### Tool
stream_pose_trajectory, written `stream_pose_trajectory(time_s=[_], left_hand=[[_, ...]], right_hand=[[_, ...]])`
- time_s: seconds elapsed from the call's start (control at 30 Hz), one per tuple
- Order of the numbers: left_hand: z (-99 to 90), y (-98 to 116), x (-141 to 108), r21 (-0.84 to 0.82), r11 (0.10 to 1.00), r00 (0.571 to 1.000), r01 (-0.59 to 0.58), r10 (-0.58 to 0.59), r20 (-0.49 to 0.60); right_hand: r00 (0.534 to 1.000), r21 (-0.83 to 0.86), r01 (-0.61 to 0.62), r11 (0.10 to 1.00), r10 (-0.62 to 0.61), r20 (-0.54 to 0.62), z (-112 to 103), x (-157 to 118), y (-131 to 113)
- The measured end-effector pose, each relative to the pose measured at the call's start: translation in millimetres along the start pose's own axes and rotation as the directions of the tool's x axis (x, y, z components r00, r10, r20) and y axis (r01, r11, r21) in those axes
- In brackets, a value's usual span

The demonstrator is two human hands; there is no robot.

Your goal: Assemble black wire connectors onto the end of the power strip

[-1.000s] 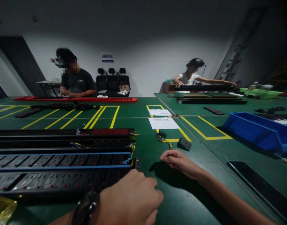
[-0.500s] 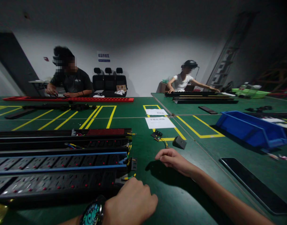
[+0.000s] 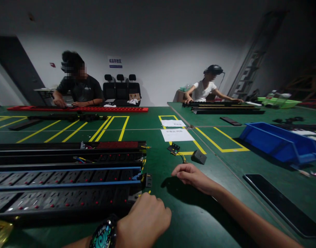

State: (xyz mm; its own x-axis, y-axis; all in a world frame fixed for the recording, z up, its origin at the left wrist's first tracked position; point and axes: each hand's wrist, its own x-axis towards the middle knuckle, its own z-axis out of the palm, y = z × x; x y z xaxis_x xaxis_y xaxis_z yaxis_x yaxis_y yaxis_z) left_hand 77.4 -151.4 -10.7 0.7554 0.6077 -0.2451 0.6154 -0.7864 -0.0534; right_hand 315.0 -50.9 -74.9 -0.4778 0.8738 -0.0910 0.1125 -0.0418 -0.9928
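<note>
My left hand point(image 3: 144, 218), a watch point(image 3: 104, 234) on its wrist, is closed at the right end of the nearest black power strip point(image 3: 77, 199). Its fingertips are hidden behind the knuckles, along with whatever they may grip; a yellow-tipped wire end point(image 3: 148, 192) shows just above. My right hand point(image 3: 192, 177) hovers over the green table with curled fingers and nothing visible in them. Just beyond it lie a small black part with wires point(image 3: 174, 148) and a black wedge-shaped block point(image 3: 199, 157). A socket strip with blue edges point(image 3: 70, 177) lies behind the nearest strip.
To the right are a phone point(image 3: 279, 203) and a blue bin point(image 3: 279, 143). White paper labels point(image 3: 177, 135) lie beyond my hands. Across the table, one person works at a red rail point(image 3: 108, 109) and another at black rails point(image 3: 227, 111).
The view shifts slightly, so the scene sits a little farther right. My left hand turns or lowers slightly against the strip end; my right hand stays nearly in place.
</note>
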Motion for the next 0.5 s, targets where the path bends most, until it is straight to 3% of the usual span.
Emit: stream_pose_trajectory(time_s=[0.2, 0.37, 0.5], left_hand=[[-29.0, -18, -12, -0.094, 0.984, 0.988, -0.154, 0.151, -0.036], [-59.6, -50, -29, -0.154, 0.988, 0.995, 0.017, -0.032, -0.096], [-63.9, -78, -34, -0.300, 0.952, 0.993, 0.062, -0.090, -0.081]], right_hand=[[1.000, -0.009, -0.004, 1.000, 0.004, -0.005, 1, -1, -2], [1.000, -0.010, -0.015, 1.000, 0.015, 0.011, 0, 1, 0], [1.000, -0.023, -0.011, 1.000, 0.011, 0.023, -1, 1, 1]])
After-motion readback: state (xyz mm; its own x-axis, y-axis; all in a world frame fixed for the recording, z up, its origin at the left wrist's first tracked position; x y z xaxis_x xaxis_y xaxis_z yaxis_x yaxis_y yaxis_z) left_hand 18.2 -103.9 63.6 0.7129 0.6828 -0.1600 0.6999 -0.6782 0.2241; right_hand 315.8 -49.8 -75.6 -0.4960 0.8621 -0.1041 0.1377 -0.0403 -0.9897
